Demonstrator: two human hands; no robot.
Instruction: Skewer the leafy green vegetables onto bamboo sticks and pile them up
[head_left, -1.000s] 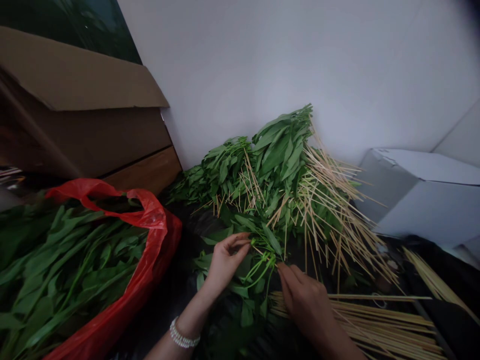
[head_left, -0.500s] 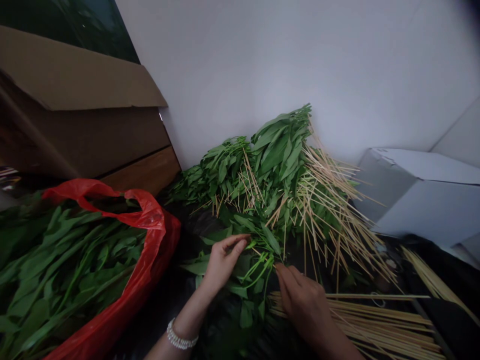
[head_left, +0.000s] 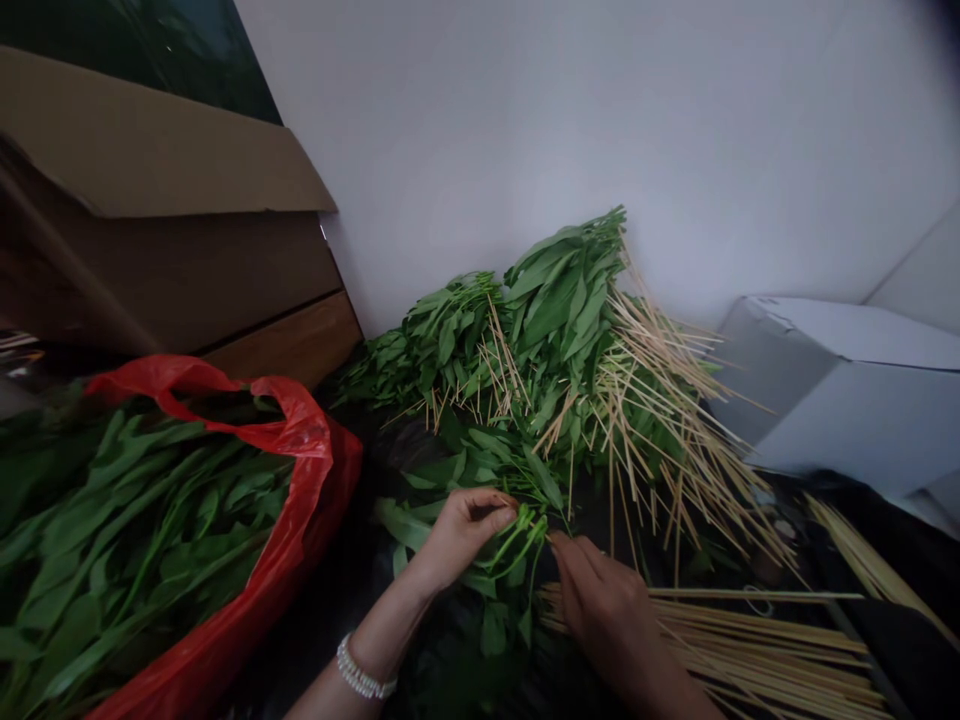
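Observation:
My left hand, a pearl-like bracelet on its wrist, pinches at folded green leaf stems in the lower middle. Facing it, my right hand is closed with thumb and finger together on a thin bamboo skewer, mostly hidden by the fingers and stems. The bright stems bunch on the skewer between both hands, and their long leaves hang below. Just beyond my fingers lie more loose leafy sprigs on a dark surface.
A red plastic bag full of leaves stands at left, before a cardboard box. Skewered leaf bundles lean against the white wall. Loose bamboo sticks lie at lower right, near a white box.
My left hand has moved right and slightly down, closer to my right hand, and the stems are bunched nearer together. My right hand has barely moved.

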